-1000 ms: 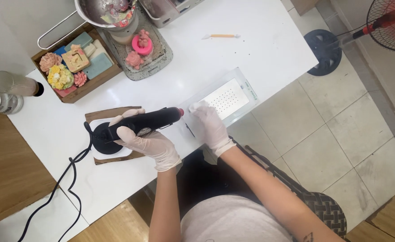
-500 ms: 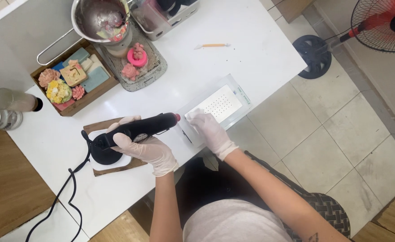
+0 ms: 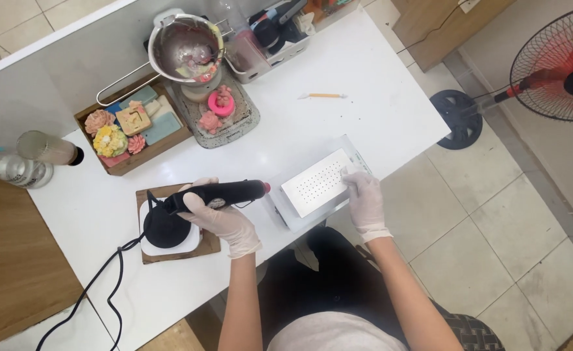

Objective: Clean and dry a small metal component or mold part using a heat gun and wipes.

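On white table [image 3: 377, 97], over tiled floor [image 3: 494, 214], standing fan [image 3: 559, 71] nearby.

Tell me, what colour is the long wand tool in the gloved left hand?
Black, with a small red tip: the corded wand-shaped tool in the gloved left hand, seen from the head camera.

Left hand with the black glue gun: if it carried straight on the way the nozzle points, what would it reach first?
The left hand aims the glue gun rightward, so its tip would probably first meet the near edge of the white dotted sheet, which the right hand touches. Height above the table is unclear.
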